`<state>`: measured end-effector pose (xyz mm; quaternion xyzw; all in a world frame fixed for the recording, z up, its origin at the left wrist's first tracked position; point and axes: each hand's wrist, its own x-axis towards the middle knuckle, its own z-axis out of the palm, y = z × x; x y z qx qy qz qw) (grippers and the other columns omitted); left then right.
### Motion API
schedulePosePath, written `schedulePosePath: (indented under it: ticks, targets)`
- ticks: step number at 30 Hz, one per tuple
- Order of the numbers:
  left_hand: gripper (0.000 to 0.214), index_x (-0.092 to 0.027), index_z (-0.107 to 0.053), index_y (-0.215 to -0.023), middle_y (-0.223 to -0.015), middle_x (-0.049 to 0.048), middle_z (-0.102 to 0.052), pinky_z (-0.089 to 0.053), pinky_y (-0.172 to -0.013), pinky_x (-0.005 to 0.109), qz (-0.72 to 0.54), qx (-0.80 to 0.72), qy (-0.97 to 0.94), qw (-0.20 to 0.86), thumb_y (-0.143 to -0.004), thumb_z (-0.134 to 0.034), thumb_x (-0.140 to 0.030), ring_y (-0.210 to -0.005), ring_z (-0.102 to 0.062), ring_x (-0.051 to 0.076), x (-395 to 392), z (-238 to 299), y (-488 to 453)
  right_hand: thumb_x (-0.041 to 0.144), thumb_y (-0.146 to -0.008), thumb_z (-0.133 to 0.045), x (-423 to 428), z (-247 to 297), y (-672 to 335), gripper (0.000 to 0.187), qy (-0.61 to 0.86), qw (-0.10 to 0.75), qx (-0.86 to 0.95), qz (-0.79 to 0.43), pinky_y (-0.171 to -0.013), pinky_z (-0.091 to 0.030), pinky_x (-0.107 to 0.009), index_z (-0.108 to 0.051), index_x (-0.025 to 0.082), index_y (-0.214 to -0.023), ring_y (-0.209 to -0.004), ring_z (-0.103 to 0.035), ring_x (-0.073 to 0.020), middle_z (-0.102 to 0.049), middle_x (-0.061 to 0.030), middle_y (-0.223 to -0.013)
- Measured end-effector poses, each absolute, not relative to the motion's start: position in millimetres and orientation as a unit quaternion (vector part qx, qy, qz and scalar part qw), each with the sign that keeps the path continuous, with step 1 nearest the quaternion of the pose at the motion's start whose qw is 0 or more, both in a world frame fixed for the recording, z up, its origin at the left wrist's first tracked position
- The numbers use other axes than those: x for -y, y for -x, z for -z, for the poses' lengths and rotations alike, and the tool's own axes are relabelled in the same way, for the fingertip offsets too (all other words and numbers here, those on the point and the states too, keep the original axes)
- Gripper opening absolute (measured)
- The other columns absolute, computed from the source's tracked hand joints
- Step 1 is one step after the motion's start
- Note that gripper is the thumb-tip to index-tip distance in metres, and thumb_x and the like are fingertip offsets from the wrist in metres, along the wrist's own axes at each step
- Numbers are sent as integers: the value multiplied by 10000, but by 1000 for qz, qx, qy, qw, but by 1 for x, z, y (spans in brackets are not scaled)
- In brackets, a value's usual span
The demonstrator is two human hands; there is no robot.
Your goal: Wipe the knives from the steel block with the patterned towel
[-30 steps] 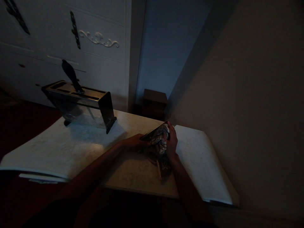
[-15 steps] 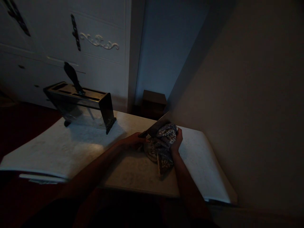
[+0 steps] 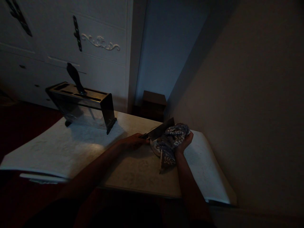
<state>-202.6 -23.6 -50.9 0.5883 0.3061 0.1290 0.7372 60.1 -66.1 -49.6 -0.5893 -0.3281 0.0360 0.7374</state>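
My left hand (image 3: 136,141) is closed round the handle of a broad-bladed cleaver (image 3: 161,129), whose blade points up and to the right. My right hand (image 3: 185,143) grips a bunched, dark patterned cloth (image 3: 173,141) close to the blade. One corner of this cloth hangs down toward the table. Over to the left stands a knife block (image 3: 83,107) with clear sides and a slotted top; one black-handled knife (image 3: 74,76) is in a slot. The fingertips of the right hand are partly hidden by the cloth.
The pale table (image 3: 95,148) runs beneath both hands. A grey-brown wall (image 3: 249,104) rises along its right end. Behind it are a white cabinet (image 3: 102,69) with dark handles and a brown box (image 3: 154,97). Red floor (image 3: 14,133) shows at the left.
My right hand has moved right with the cloth, along the cleaver blade, and more of the blade now shows. The left hand stays nearly where it was.
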Motion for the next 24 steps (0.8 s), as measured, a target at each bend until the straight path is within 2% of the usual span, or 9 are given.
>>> schedulePosePath:
  ticks: [3, 6, 10, 14, 16, 19, 22, 24]
  targets:
    - [368, -166, -507, -751, -465, -53, -405, -221, -320, 202, -118, -308, -605, 725, -752, -694, -483, -336, -342, 75, 26, 51, 202, 400, -834, -549, 72, 47, -43, 376, 573, 697, 429, -35, -953, -451, -381, -563, 167, -1128, -1042, -575, -209, -617, -91, -1111]
    - [361, -165, -502, -724, -457, -50, -396, -222, -325, 205, -118, -306, -603, 727, -753, -696, -468, -337, -334, 73, 27, 50, 202, 354, -864, -564, 75, 49, -30, 450, 544, 627, 557, -13, -1092, -356, -414, -538, 185, -1280, -1264, -490, -218, -553, -108, -1328]
    - [358, -171, -530, -793, -455, -61, -392, -232, -324, 201, -97, -306, -606, 727, -740, -701, -482, -335, -336, 77, 27, 45, 204, 351, -871, -569, 73, 51, -29, 522, 539, 560, 628, 21, -1140, -296, -441, -482, 217, -1369, -1361, -397, -220, -479, -101, -1425]
    - [379, -171, -527, -758, -455, -45, -424, -231, -309, 207, -73, -325, -626, 705, -722, -703, -504, -324, -355, 86, 28, 40, 205, 390, -893, -530, 65, 55, -41, 598, 573, 565, 594, -7, -1152, -252, -440, -384, 206, -1442, -1397, -335, -215, -392, -110, -1492]
    - [373, -171, -522, -756, -455, -51, -414, -230, -308, 204, -74, -328, -624, 706, -722, -709, -493, -324, -348, 81, 29, 38, 205, 426, -880, -528, 61, 59, -48, 597, 592, 590, 548, -32, -1122, -290, -436, -412, 192, -1416, -1346, -400, -225, -444, -119, -1448]
    - [358, -171, -529, -781, -444, -62, -390, -226, -306, 197, -67, -323, -619, 713, -726, -713, -473, -324, -331, 75, 28, 38, 206, 480, -833, -545, 54, 65, -59, 522, 621, 627, 465, -72, -1006, -402, -421, -548, 153, -1241, -1126, -554, -238, -606, -121, -1210]
    - [356, -174, -516, -753, -436, -59, -390, -230, -302, 196, -65, -319, -607, 725, -726, -711, -471, -325, -335, 79, 27, 40, 206, 487, -764, -588, 47, 71, -69, 440, 623, 651, 415, -125, -898, -454, -385, -606, 135, -1027, -929, -586, -216, -646, -83, -990]
    - [363, -179, -497, -735, -438, -65, -379, -221, -300, 193, -69, -316, -589, 740, -717, -724, -462, -324, -326, 74, 26, 42, 207, 466, -710, -637, 44, 72, -73, 416, 601, 677, 383, -185, -834, -473, -354, -606, 138, -963, -846, -584, -191, -644, -49, -909]
